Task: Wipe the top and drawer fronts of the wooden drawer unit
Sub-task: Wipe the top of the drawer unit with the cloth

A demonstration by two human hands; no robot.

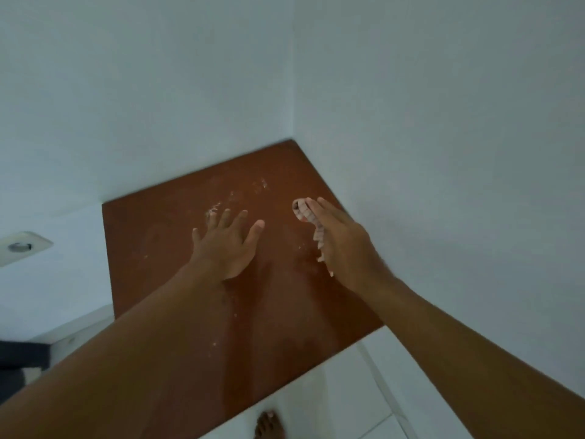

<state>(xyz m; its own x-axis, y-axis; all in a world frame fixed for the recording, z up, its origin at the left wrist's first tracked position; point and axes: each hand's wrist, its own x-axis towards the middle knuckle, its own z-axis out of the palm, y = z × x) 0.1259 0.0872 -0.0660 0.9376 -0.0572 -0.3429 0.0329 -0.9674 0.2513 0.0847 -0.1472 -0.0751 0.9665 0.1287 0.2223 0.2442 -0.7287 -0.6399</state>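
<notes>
Drawer unit top point(164, 255) sits mid-frame, its far corner tucked into the wall corner at 12 o'clock. L hand point(226, 245) lies flat on the top, fingers spread wide, holding nothing. R hand point(345, 239) is at its 3 o'clock and holds a striped cloth point(300, 212) under near-straight fingers; thumb hidden. White dust specks point(259, 184) at 12 o'clock of the L hand. Bare foot point(267, 426) on the floor tiles at 6 o'clock.

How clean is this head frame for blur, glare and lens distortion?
Head view: dim, flat, bluish light, no glare; soft overall, the cloth and right hand smeared most, the left hand a little crisper; only faint shadows on the wooden top; forearms loom stretched toward the lower corners.
</notes>
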